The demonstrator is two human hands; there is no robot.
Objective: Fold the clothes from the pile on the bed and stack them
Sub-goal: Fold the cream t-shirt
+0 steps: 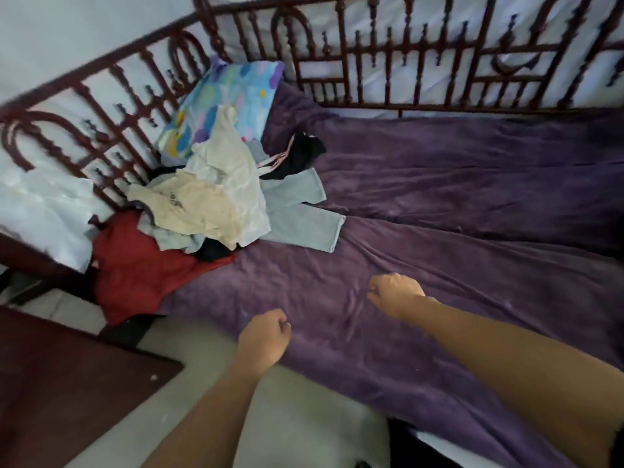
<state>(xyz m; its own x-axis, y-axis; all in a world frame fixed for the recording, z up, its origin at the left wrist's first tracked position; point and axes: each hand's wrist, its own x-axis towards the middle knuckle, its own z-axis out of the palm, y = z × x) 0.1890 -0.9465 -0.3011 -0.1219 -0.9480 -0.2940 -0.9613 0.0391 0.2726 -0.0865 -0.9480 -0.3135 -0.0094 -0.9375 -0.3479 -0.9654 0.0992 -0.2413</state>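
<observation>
I see both of my hands out over the bed (472, 184), and neither is holding anything. My left hand (265, 336) hangs near the bed's near edge, its fingers curled loosely into the palm — a soft fist closed on nothing. My right hand (395, 293) is further in, low over the purple cover (439, 298); its fingers are curled under too. Whether its fingertips touch the cover I cannot tell, because the frame is a little blurred there.

The pile (219, 197) sits at the left end of the bed, well apart from both hands, crowded against the dark red rail (111, 106). On top I see a cream shirt (202, 204) with some dark print, crumpled and unfolded, and a paler garment (226, 153) bunched above it. Light grey trousers (304, 224) stick out from under the pile toward the middle of the bed, legs lying flat on the cover. A black garment (304, 153) lies at the far side of the pile, and a red garment (135, 268) spills off the near corner of the bed — part of it hangs over the edge. A blue patterned pillow (229, 89) leans in the corner behind the pile.
</observation>
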